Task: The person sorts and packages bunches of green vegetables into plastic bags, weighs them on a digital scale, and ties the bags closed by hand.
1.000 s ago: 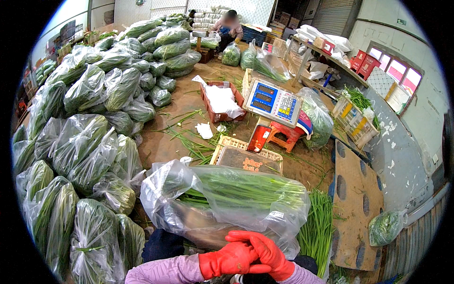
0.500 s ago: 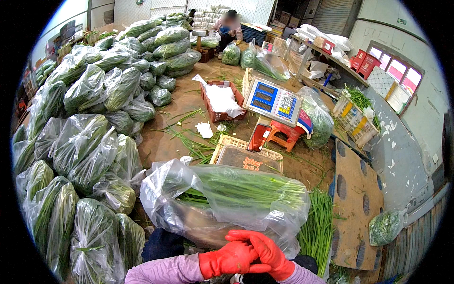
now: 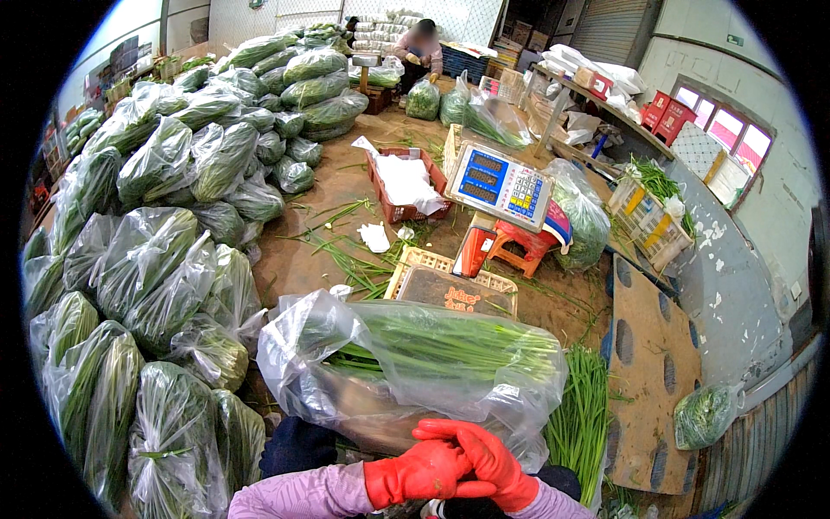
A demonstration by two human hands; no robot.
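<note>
In red rubber gloves, my left hand [image 3: 411,474] and my right hand [image 3: 494,467] are clasped together at the lower middle, fingers closed against each other with no object visible between them. Just beyond them lies a large clear plastic bag [image 3: 303,346] holding a bundle of long green leafy stalks [image 3: 450,346], with a bare patch in its near part. Past the bag is a platform scale [image 3: 432,290] set in a cream crate. More loose green stalks [image 3: 579,415] lie to the right of the bag, apart from my hands.
Many bagged greens [image 3: 147,268] are heaped on the left. A scale display [image 3: 501,183] stands above a red stool [image 3: 523,246], with a phone [image 3: 474,251] below it. A red crate [image 3: 406,208] holds white plastic. A perforated board [image 3: 653,372] lies right. Another person [image 3: 421,56] crouches far back.
My hands and the bag stay almost still. The phone screen looks different, and the far person's hands have shifted.
</note>
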